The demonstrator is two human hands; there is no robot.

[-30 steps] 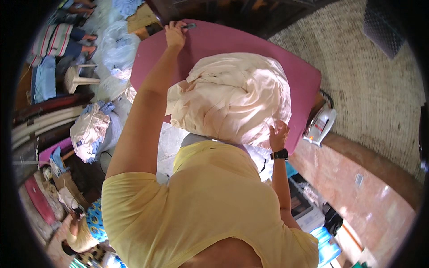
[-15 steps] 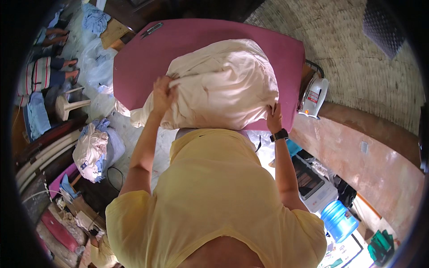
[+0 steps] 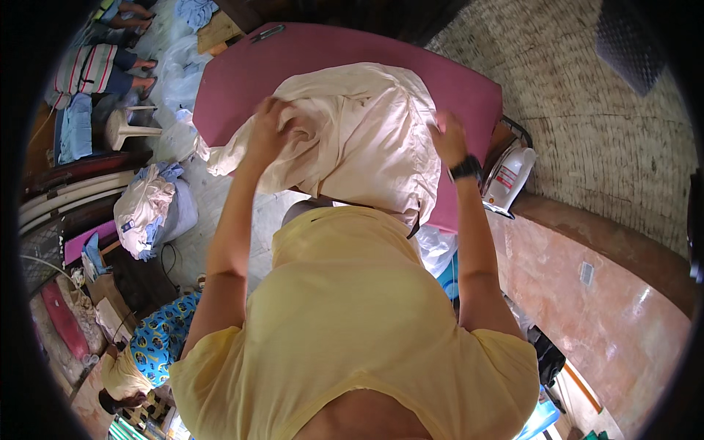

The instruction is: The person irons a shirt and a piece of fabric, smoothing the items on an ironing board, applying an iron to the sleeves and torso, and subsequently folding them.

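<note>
A cream cloth garment (image 3: 359,132) with seams lies rumpled on a maroon padded ironing table (image 3: 462,95), its lower edge hanging over the side nearest me. My left hand (image 3: 268,136) is over the garment's left part, fingers curved and spread apart, slightly blurred beside a bunch of folds. At the garment's right edge is my right hand (image 3: 449,141), with a dark watch (image 3: 465,169) on its wrist. Its thumb and fingers are apart, and I see no cloth gripped between them.
A white iron (image 3: 511,176) stands on a rack at the table's right end. Small clippers (image 3: 268,33) lie at the far left edge. Left are a bundle of clothes (image 3: 147,209), a stool (image 3: 125,128) and other people (image 3: 158,345).
My right hand has moved up along the garment's right edge and released its lower corner. My left hand has shifted slightly farther away. The puffed-up garment has flattened, and its near edge has turned.
</note>
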